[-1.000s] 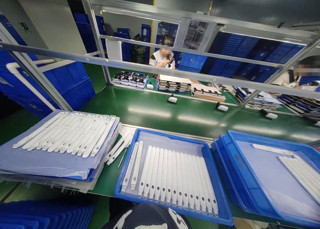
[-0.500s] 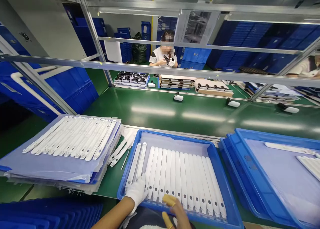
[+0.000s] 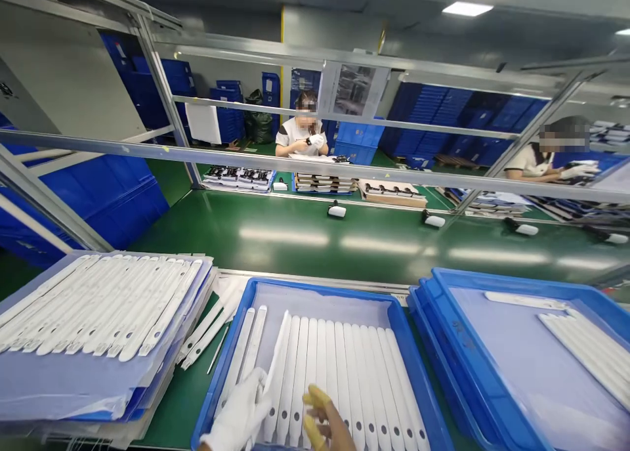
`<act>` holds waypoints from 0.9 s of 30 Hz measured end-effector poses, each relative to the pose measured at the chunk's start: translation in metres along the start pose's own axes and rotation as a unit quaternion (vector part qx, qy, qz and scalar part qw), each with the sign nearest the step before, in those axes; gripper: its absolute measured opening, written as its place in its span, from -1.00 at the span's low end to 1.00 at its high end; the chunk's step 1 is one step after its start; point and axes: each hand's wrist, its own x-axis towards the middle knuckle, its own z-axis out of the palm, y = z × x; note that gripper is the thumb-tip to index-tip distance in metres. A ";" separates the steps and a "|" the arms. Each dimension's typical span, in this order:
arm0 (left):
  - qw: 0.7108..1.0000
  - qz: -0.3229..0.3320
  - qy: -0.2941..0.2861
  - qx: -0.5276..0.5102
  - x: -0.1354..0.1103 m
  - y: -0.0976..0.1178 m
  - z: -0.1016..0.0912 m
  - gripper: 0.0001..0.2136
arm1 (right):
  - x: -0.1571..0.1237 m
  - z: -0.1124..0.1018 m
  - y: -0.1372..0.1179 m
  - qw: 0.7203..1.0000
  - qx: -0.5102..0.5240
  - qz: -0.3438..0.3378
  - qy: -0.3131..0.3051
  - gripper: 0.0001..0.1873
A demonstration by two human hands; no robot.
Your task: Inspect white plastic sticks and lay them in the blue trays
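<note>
In the head view, a blue tray (image 3: 421, 398) holds a row of long white plastic strips (image 3: 335, 359), each with a dark round spot near its lower end. Two more strips (image 3: 253, 343) lie apart at the tray's left side. My left hand (image 3: 241, 408), in a white glove, has its fingers closed round the lower part of the leftmost strip (image 3: 278, 352) of the row, which looks slightly tipped on edge. My right hand (image 3: 327, 421), with yellow finger cots, hovers over the row's lower ends, fingers apart and holding nothing.
A sheet-covered stack (image 3: 63, 385) bearing white strips stands left. Two loose strips (image 3: 207, 333) and a thin metal tool (image 3: 218, 349) lie beside it. Stacked blue trays (image 3: 472, 385) stand right. Beyond, a green conveyor belt (image 3: 285, 254) carries black-and-white parts, below a metal frame; two co-workers sit across.
My view has tilted up and shifted right. The left hand has closed on the row's leftmost strip, whose edge has tipped up. My right hand stays open over the row.
</note>
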 end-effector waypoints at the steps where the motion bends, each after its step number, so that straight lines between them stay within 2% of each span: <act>1: 1.000 0.023 0.012 -0.004 -0.008 0.003 0.000 -0.90 | 0.006 0.004 -0.013 1.000 0.021 -0.011 0.008 -0.31; 4: 0.994 0.094 0.041 -0.029 -0.039 0.019 0.000 -0.89 | 0.016 0.024 -0.055 0.991 0.127 -0.039 0.016 -0.22; 7: 0.980 0.110 -0.002 -0.165 -0.067 0.041 -0.005 -0.74 | 0.010 0.041 -0.091 0.980 0.194 -0.017 -0.034 -0.27; 9: 0.967 0.110 -0.024 -0.231 -0.076 0.055 -0.010 -0.63 | 0.001 0.045 -0.104 0.972 0.228 0.003 -0.060 -0.29; 13: 0.955 0.113 -0.027 -0.273 -0.075 0.080 -0.016 -0.58 | -0.016 0.039 -0.115 0.957 0.279 -0.005 -0.085 -0.32; 16: 0.934 0.107 -0.035 -0.339 -0.070 0.090 -0.020 -0.49 | -0.022 0.035 -0.120 0.948 0.299 -0.011 -0.107 -0.33; 20: 0.908 0.104 -0.054 -0.402 -0.074 0.086 -0.026 -0.43 | -0.029 0.034 -0.124 0.935 0.327 0.007 -0.139 -0.33; 24: 0.899 0.103 -0.079 -0.419 -0.078 0.078 -0.030 -0.54 | -0.033 0.032 -0.125 0.934 0.323 0.021 -0.149 -0.32; 27: 0.894 0.115 -0.093 -0.424 -0.071 0.079 -0.032 -0.61 | -0.031 0.031 -0.127 0.935 0.320 0.020 -0.150 -0.31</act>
